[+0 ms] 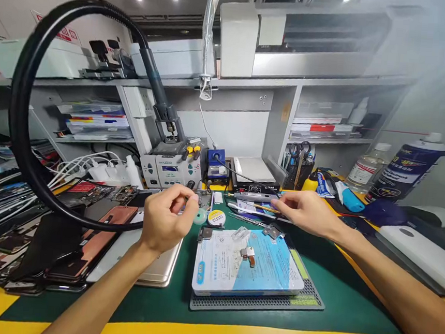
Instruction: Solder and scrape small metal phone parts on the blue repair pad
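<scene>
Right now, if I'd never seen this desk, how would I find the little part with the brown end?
Start with the green mat, then the blue-and-white box in front of the person. Near the middle of its top lies a small silvery part. Its copper-brown end sets it apart from the grey-and-black piece at the box's far left corner.

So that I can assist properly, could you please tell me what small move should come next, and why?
Perhaps the right hand should lift the thin brown stick: that hand appears to be at the stick's end, and a small metallic part lies on the blue-and-white box nearby.
</scene>
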Motion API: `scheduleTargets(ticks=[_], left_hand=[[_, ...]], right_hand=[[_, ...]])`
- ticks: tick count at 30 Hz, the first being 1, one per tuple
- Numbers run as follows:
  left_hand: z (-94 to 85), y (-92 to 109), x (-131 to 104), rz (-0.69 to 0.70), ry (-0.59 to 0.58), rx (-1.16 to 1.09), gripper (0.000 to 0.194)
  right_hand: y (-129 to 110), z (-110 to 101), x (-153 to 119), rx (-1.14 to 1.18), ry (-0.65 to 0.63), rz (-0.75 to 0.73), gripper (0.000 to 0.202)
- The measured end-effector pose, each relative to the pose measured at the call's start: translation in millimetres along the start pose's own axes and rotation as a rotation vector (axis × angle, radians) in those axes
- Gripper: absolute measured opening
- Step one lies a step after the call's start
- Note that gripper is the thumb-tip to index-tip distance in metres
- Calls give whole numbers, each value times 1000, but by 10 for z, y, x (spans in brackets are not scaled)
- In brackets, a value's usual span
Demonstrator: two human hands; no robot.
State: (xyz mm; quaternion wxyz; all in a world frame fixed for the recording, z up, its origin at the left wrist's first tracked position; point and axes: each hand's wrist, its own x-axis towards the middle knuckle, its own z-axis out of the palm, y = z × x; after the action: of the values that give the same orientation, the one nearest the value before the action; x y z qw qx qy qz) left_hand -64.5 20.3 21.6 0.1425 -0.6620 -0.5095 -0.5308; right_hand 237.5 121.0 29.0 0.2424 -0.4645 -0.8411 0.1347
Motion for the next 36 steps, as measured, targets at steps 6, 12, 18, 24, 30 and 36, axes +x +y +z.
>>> scheduleTargets(ticks=[6, 12, 18, 24, 30, 36], left_hand=[[-40, -156, -125, 85, 117, 138, 23], [-72, -207, -197, 225, 147, 203, 20], [-43, -256, -220, 273, 151, 238, 22], [-14, -316, -224, 306, 144, 273, 21], [-54, -305, -212, 314, 191, 280, 22], [-27, -338, -208, 371, 158, 293, 27]], right_hand=[[-61, 37, -93, 232, 131, 137, 51], [48, 7, -34, 397, -135, 245, 36], [-10, 23, -63, 497, -409, 223, 35], [-35, 66, -89, 488, -474, 128, 31], [-34, 38, -93, 457, -469, 111, 31], [-3, 25, -97, 460, -520, 152, 34]])
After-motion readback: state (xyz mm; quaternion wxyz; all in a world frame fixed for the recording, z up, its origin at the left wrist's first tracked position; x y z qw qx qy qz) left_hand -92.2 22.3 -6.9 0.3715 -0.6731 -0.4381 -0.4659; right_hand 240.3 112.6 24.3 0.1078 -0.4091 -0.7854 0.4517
